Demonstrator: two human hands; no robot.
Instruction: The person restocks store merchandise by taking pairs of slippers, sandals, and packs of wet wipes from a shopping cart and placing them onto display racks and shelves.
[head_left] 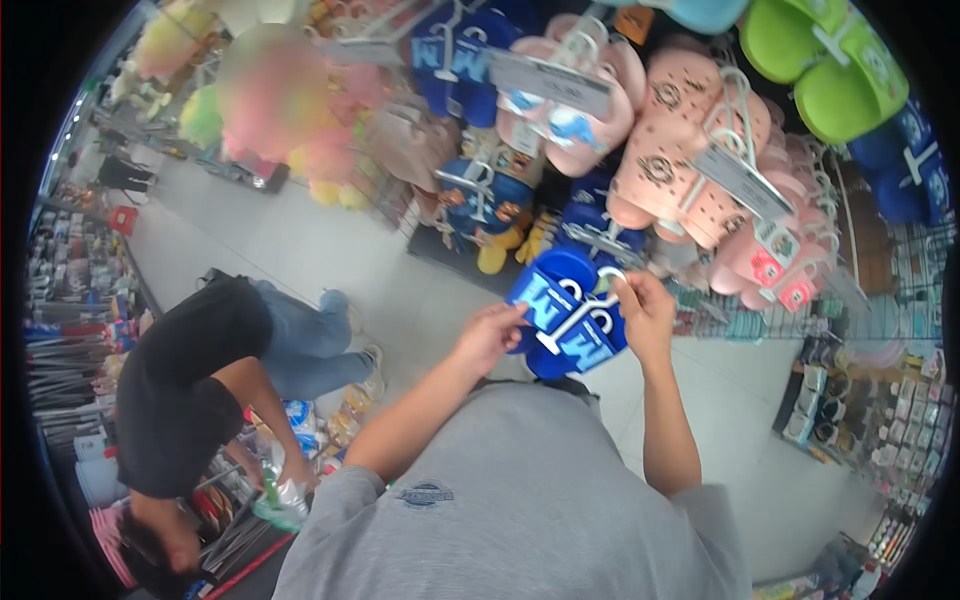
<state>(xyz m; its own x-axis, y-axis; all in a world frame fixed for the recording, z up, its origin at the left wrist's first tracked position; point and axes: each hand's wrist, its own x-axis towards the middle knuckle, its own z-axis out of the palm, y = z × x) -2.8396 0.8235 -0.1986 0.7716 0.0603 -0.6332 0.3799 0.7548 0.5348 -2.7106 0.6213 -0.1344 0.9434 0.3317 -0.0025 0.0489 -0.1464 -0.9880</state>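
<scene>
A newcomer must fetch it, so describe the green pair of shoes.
Find the wire rack of hanging footwear, in the picture's upper right. Look right of the pink clogs with black drawings, above a blue pair. The green pair alone is bright lime.

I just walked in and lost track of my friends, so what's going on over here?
Someone in a gray shirt is holding a pair of blue slippers beside a shop display. Their left hand grips the slippers' edge, and their right hand holds the white hanger near its hook. Pink clogs and other footwear hang ahead. Off to the left, a person in a black top bends over some goods.
</scene>
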